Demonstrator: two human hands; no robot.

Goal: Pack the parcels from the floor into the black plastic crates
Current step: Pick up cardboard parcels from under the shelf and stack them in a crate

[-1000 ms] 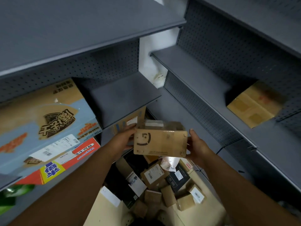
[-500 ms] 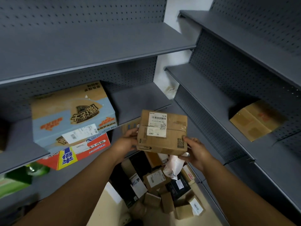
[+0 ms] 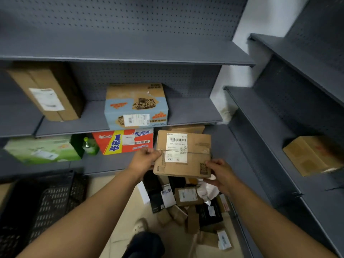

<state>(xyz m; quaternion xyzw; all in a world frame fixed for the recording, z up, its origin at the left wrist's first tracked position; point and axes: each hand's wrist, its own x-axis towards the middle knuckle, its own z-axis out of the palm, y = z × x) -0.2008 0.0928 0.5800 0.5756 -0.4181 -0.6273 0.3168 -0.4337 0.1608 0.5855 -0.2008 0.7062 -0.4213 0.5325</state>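
Note:
I hold a flat brown cardboard parcel (image 3: 193, 157) with white shipping labels in the air at chest height, label side up. My left hand (image 3: 145, 159) grips its left edge, and my right hand (image 3: 219, 172) grips its lower right corner. Below it, a heap of small parcels (image 3: 188, 203) lies on the floor in the corner between the shelves. A black plastic crate (image 3: 42, 205) stands on the floor at the lower left, well left of the held parcel.
Grey metal shelving runs along the back and the right. On it sit a blue printed carton (image 3: 135, 107), a red and yellow carton (image 3: 122, 141), a tall brown box (image 3: 46, 94), a green pack (image 3: 41, 149) and a brown box (image 3: 312, 155). My shoe (image 3: 140, 225) stands beside the heap.
The view has swung left and the crate has come into sight. The parcel was turned label side up and stays in both hands, now shifted left over the heap.

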